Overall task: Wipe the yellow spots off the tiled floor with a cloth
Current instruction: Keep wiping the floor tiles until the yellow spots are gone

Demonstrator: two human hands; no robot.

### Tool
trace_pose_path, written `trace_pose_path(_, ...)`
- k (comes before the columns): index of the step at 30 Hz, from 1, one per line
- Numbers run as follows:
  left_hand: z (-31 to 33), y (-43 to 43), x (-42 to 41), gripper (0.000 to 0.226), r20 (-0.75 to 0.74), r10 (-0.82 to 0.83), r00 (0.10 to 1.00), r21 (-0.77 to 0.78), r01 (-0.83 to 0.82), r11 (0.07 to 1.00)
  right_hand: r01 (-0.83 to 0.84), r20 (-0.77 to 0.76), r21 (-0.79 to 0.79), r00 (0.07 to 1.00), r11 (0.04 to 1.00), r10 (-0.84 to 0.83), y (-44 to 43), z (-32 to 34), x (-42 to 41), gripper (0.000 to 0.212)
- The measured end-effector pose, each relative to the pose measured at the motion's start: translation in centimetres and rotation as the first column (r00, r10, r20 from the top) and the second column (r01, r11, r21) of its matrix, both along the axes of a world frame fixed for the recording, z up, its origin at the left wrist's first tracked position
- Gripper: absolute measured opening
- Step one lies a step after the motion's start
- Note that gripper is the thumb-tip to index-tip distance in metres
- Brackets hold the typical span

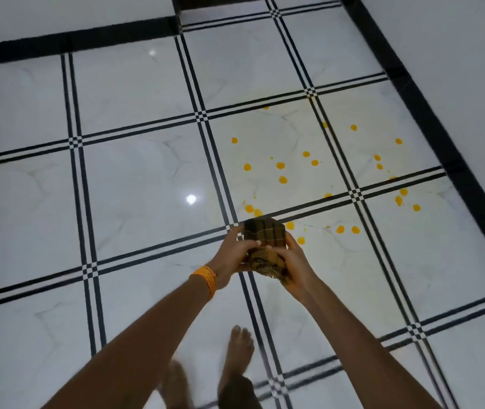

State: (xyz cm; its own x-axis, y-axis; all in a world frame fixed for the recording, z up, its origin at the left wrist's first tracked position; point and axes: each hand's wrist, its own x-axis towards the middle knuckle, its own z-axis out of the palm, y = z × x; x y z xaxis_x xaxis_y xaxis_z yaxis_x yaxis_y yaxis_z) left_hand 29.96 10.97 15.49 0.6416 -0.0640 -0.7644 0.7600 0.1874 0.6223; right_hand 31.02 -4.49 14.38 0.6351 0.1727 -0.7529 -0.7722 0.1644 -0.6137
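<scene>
Currently a folded cloth (260, 246) is gripped by both hands, left hand (233, 252) and right hand (294, 265), bunched into a wiping pad. It is held above the tiled floor (135, 178), short of the yellow spots (280, 165), none yet wiped.

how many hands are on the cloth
2. The left hand grips the cloth on its left side; the right hand grips its right side. Neither is hidden.

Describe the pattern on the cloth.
The cloth is dark brown plaid with mustard-yellow lines; head view shows it.
</scene>
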Motion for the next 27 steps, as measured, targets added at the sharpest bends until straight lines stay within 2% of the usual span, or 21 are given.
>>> trace_pose_path(4, -10.6, 0.5, 2.7, 0.056, -0.022, -0.07, 0.997, 0.004, 0.07, 0.998, 0.103, -0.045, 0.003, 0.994, 0.995, -0.103, 0.6, -11.6, 1.3, 0.045)
trace_pose_path(8, -22.2, 0.8, 5.3, 0.057, 0.029, -0.141, 0.99, 0.057, 0.139, 0.989, 0.172, -0.042, -0.045, 0.984, 0.984, -0.173, 0.7, -23.0, 3.5, 0.04)
trace_pose_path(12, -31.6, -0.3, 7.4, 0.04, 0.182, -0.196, 0.964, 0.11, 0.178, 0.978, 0.243, 0.048, -0.079, 0.97, 0.967, -0.239, -0.3, -32.0, 5.9, 0.039)
trace_pose_path(14, -34.8, -0.4, 8.1, 0.04, 0.255, -0.246, 0.935, 0.144, 0.215, 0.966, 0.269, 0.097, -0.074, 0.96, 0.96, -0.261, -0.6, -34.9, 6.4, 0.039)
trace_pose_path(16, -38.3, -0.2, 7.6, 0.045, 0.246, -0.361, 0.9, 0.198, 0.318, 0.927, 0.252, 0.102, -0.154, 0.966, 0.955, -0.238, -0.5, -37.9, 5.6, 0.039)
trace_pose_path(17, -40.2, 0.1, 7.0, 0.044, 0.207, -0.43, 0.879, 0.257, 0.375, 0.891, 0.212, 0.088, -0.275, 0.977, 0.938, -0.195, -0.4, -39.4, 4.7, 0.039)
trace_pose_path(18, -41.7, 0.5, 6.1, 0.041, 0.163, -0.491, 0.856, 0.356, 0.414, 0.838, 0.115, 0.063, -0.459, 0.993, 0.881, -0.097, -0.2, -40.8, 3.6, 0.042)
trace_pose_path(19, -43.3, 1.0, 5.4, 0.034, 0.137, -0.526, 0.84, 0.486, 0.406, 0.774, -0.006, 0.043, -0.683, 0.998, 0.73, 0.049, -0.1, -42.4, 2.6, 0.048)
trace_pose_path(20, -44.0, 1.7, 4.8, 0.025, 0.135, -0.533, 0.835, 0.627, 0.344, 0.699, -0.095, 0.016, -0.86, 0.977, 0.502, 0.214, 0.1, -43.4, 1.6, 0.052)
trace_pose_path(21, -44.9, 2.4, 4.9, 0.017, 0.16, -0.547, 0.821, 0.754, 0.256, 0.604, -0.073, 0.023, -0.963, 0.937, 0.259, 0.347, 0.3, -44.3, 1.0, 0.053)
trace_pose_path(22, -45.3, 3.3, 5.4, 0.013, 0.184, -0.588, 0.788, 0.849, 0.175, 0.499, 0.013, 0.063, -0.993, 0.892, 0.113, 0.448, 0.6, -44.9, 1.0, 0.051)
trace_pose_path(23, -45.6, 4.2, 6.4, 0.013, 0.196, -0.652, 0.733, 0.912, 0.109, 0.396, 0.094, 0.112, -0.994, 0.84, 0.061, 0.53, 0.8, -45.6, 1.5, 0.05)
trace_pose_path(25, -46.6, 6.0, 9.4, 0.016, 0.193, -0.77, 0.608, 0.966, 0.017, 0.256, 0.138, 0.156, -0.987, 0.723, 0.081, 0.673, 1.2, -47.7, 3.2, 0.054)
trace_pose_path(27, -48.6, 7.7, 12.8, 0.023, 0.2, -0.825, 0.529, 0.976, -0.032, 0.216, 0.128, 0.14, -0.989, 0.601, 0.079, 0.787, 2.1, -50.2, 4.6, 0.058)
